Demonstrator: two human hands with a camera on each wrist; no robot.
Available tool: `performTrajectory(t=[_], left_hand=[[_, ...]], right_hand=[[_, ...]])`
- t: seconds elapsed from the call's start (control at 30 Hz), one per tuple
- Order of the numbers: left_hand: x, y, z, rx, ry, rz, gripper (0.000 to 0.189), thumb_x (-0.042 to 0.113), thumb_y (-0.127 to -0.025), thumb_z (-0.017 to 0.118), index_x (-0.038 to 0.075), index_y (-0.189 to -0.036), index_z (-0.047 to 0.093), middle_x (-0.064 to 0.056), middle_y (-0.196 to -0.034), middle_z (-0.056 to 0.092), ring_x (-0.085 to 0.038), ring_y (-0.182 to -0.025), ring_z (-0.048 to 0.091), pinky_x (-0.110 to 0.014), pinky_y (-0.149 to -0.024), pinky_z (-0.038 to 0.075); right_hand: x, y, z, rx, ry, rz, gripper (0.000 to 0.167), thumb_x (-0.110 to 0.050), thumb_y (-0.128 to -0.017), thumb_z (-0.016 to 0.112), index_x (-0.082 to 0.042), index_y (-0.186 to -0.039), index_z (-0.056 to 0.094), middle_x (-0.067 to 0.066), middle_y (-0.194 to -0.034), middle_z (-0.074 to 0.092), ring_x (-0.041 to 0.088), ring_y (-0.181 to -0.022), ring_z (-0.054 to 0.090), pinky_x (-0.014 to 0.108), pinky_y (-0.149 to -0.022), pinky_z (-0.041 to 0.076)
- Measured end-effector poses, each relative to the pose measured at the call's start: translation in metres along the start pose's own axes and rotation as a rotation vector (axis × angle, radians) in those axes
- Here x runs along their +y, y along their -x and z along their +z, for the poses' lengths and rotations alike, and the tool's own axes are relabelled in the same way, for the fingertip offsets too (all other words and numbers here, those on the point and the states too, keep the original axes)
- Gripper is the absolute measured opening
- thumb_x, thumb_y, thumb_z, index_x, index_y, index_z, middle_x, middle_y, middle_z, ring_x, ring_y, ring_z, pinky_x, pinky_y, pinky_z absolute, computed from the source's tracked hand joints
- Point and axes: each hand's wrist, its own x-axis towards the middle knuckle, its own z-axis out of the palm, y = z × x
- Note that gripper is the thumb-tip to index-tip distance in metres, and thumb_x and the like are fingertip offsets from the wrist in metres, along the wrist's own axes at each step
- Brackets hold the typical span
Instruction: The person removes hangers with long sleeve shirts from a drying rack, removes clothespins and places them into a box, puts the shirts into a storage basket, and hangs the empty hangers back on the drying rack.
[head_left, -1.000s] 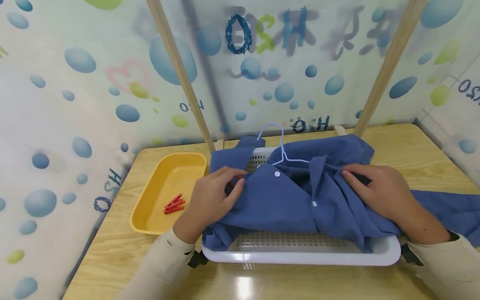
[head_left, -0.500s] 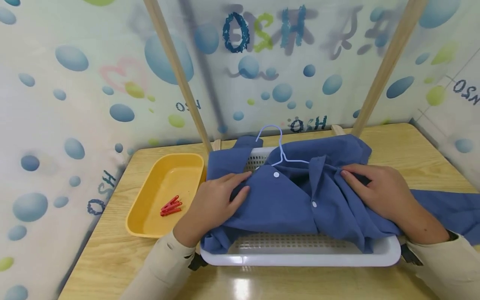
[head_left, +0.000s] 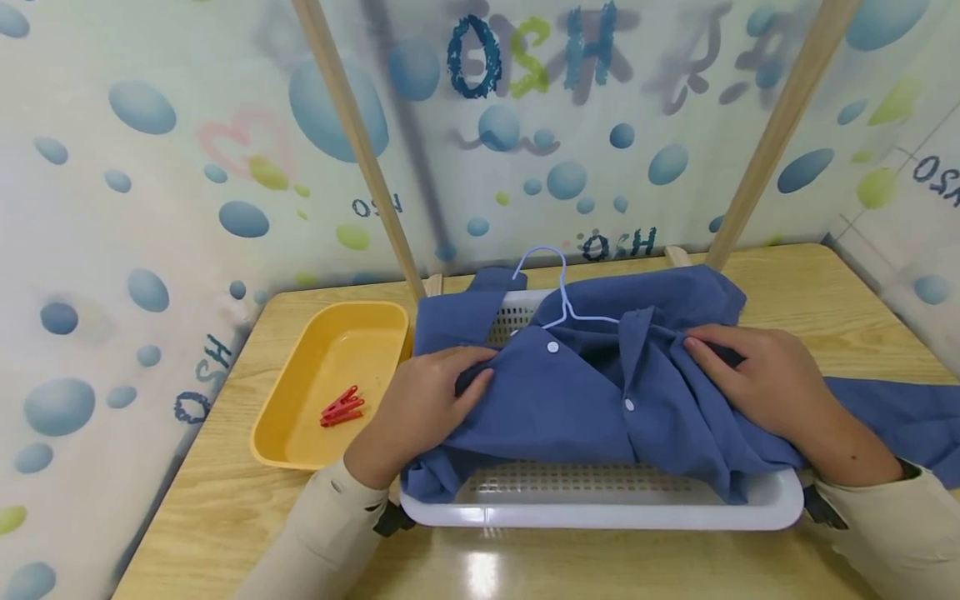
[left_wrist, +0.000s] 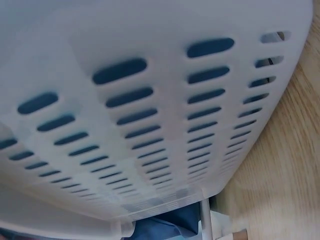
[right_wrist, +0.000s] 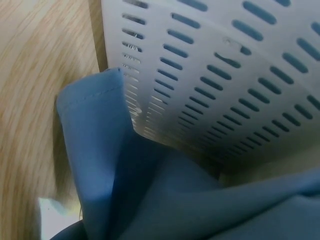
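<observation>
My left hand [head_left: 427, 396] and right hand [head_left: 768, 379] are pinching the blue, white-buttoned cloth shirt [head_left: 551, 408], apparently fitting the thin, pale-blue hanger [head_left: 563, 279] inside. Next, I am probably levelling both sides.

Matt cloth shirt [head_left: 540, 408], smooth plastic basket [head_left: 600, 515], glossy wood-grain table [head_left: 202, 500].

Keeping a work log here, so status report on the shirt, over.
Left grip and right grip both pinching blue shirt. Shirt lies across white basket, hanger hook poking out. Nothing obviously in the way.
</observation>
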Motion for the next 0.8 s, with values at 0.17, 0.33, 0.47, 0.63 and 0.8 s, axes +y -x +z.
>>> performTrajectory(t=[0.17,0.33,0.47,0.63,0.8], left_hand=[[-0.0007,0.0014,0.0011,0.051,0.019,0.025,0.023,0.026,-0.095,0.070,0.016,-0.114,0.074,0.001,-0.109,0.076,-0.015,-0.099,0.073,-0.034,-0.088,0.059],[-0.0003,0.0019,0.0008,0.087,0.002,0.064,0.022,0.025,-0.094,0.070,0.015,-0.113,0.075,0.002,-0.103,0.076,-0.014,-0.092,0.074,-0.032,-0.082,0.060],[-0.0006,0.0027,0.0008,0.135,-0.014,0.099,0.020,0.024,-0.093,0.072,0.014,-0.110,0.076,0.001,-0.098,0.076,-0.014,-0.086,0.074,-0.030,-0.076,0.060],[-0.0006,0.0020,0.0011,0.207,-0.049,0.143,0.016,0.021,-0.091,0.074,0.011,-0.102,0.077,-0.001,-0.093,0.076,-0.015,-0.079,0.073,-0.030,-0.070,0.060],[0.0003,0.0026,0.0006,0.242,-0.064,0.142,0.013,0.021,-0.089,0.075,0.010,-0.096,0.074,-0.002,-0.090,0.073,-0.014,-0.074,0.070,-0.028,-0.066,0.059]], right_hand=[[-0.0007,0.0001,-0.0002,-0.007,0.001,0.010,0.019,-0.016,-0.090,0.071,-0.009,-0.106,0.078,0.014,-0.092,0.077,0.033,-0.077,0.073,0.055,-0.071,0.054],[-0.0007,0.0005,0.0003,0.002,-0.003,0.012,0.018,-0.014,-0.089,0.071,-0.009,-0.105,0.078,0.015,-0.092,0.077,0.034,-0.076,0.073,0.056,-0.070,0.054],[-0.0004,0.0009,0.0007,0.005,0.002,0.011,0.019,-0.014,-0.088,0.072,-0.008,-0.105,0.078,0.016,-0.091,0.077,0.034,-0.074,0.072,0.056,-0.069,0.054],[-0.0018,-0.0001,0.0001,0.013,0.006,0.008,0.019,-0.014,-0.088,0.071,-0.009,-0.105,0.078,0.014,-0.091,0.077,0.033,-0.074,0.072,0.055,-0.069,0.054],[-0.0015,-0.0007,0.0004,0.019,0.009,-0.010,0.018,-0.015,-0.089,0.070,-0.008,-0.105,0.078,0.015,-0.091,0.077,0.033,-0.075,0.073,0.054,-0.069,0.054]])
